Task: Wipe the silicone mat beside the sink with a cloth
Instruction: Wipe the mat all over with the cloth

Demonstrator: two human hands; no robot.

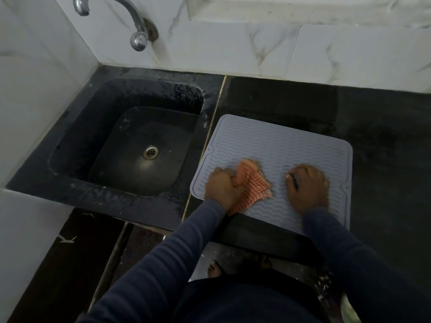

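Counter (384, 159): left grip (221, 186) clutches cloth (253, 183) on mat (279, 141).

The silicone mat (279, 145) looks matt grey, ribbed with wavy ridges; the cloth (253, 183) is woven orange-and-white check; the counter (384, 148) is dark polished stone; the tap (137, 24) is shiny metal; the wall tiles (233, 50) are glossy marbled white.

The left hand (222, 188) partly hides the cloth (255, 183).

Home kitchen, black sink (130, 145), tap (130, 19), marble-look tiles (256, 50)
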